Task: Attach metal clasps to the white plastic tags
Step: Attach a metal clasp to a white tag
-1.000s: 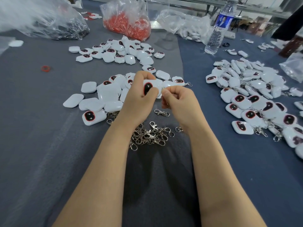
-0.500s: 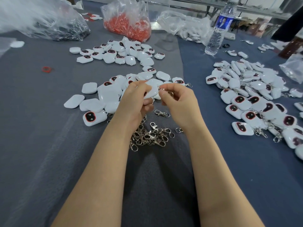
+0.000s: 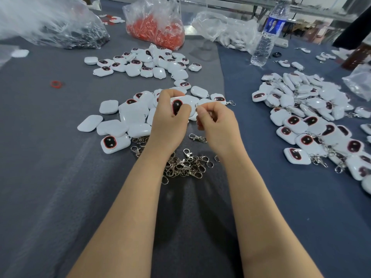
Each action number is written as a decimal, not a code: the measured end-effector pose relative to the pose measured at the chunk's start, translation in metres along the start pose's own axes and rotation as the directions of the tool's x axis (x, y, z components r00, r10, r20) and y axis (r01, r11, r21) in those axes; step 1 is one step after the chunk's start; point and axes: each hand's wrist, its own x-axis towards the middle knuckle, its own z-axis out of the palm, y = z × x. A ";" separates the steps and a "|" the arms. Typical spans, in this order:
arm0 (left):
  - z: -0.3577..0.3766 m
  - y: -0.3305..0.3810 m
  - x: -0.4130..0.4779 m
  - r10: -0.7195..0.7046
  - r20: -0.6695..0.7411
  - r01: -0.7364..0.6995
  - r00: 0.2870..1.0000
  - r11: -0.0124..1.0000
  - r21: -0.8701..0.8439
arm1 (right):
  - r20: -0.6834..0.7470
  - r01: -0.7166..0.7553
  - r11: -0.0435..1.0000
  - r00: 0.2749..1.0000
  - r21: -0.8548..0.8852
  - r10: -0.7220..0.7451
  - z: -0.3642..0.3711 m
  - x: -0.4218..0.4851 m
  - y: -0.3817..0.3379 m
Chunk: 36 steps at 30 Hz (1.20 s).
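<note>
White tag [image 3: 177,105], dark red-rimmed window up, gripped in left hand [image 3: 168,121]; right hand [image 3: 217,123] pinches a clasp [image 3: 196,106] at its edge. Loose clasps [image 3: 185,167] heaped nearer; bare tags [image 3: 124,121] left, clasped tags [image 3: 313,129] right.

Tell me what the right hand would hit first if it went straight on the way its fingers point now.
Most likely the white tag held in the left hand. The right hand, pinching a metal clasp, points left at the tag's edge, almost touching it, though depth is hard to judge.

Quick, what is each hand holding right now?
Left hand: grips a white tag.
Right hand: pinches a small metal clasp at the tag's edge, mostly hidden.
</note>
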 end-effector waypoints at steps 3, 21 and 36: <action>0.001 -0.001 0.000 0.071 -0.030 -0.068 0.997 0.994 0.081 | -0.023 -0.048 0.999 0.999 0.012 0.048 -0.002 0.000 0.002; 0.151 0.022 -0.027 0.080 0.295 -0.163 0.952 0.949 0.269 | -0.399 -0.292 0.933 0.897 -0.209 0.191 -0.136 -0.015 0.032; 0.241 -0.003 -0.047 -0.060 0.350 -0.047 0.935 0.956 0.290 | -0.586 -0.488 0.823 0.771 -0.290 0.251 -0.185 -0.015 0.082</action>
